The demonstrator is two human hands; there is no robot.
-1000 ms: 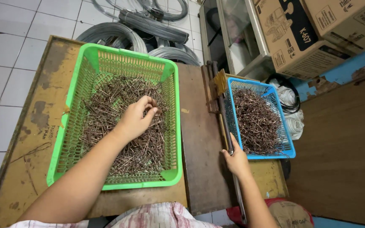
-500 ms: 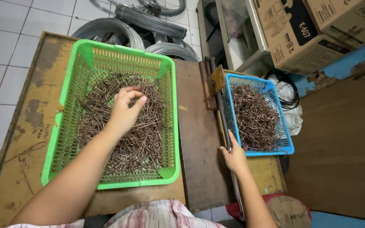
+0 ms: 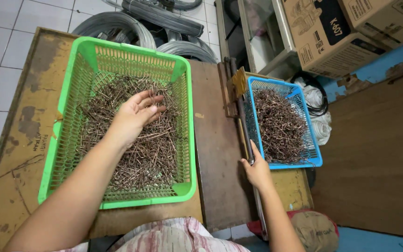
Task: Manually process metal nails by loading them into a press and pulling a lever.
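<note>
Bent wire pieces [image 3: 136, 140], thin and brownish, are heaped in a green plastic basket [image 3: 188, 121] set on a worn wooden table [image 3: 19, 126]. The left hand [image 3: 134, 119] is laid on top of this heap, near the middle of the basket, with the fingers loosely curled and slightly spread; whether any piece is pinched between them cannot be told. A second heap of darker bent wire [image 3: 281, 126] is held in a smaller blue basket [image 3: 253, 116] to the right, well apart from the green one. Between the two baskets a long metal lever [image 3: 246, 135] is mounted along the edge of a darker board. The right hand [image 3: 257, 170] is wrapped around this lever just beside the near corner of the blue basket, with the forefinger stretched along it. Coils of grey wire [image 3: 113, 25] are seen on the tiled floor beyond the table, and cardboard boxes [image 3: 332, 32] are stacked at the upper right. As a judgement, a clean pick is best made by lifting one piece from the top of the tangle, so that its neighbours are not dragged along.
</note>
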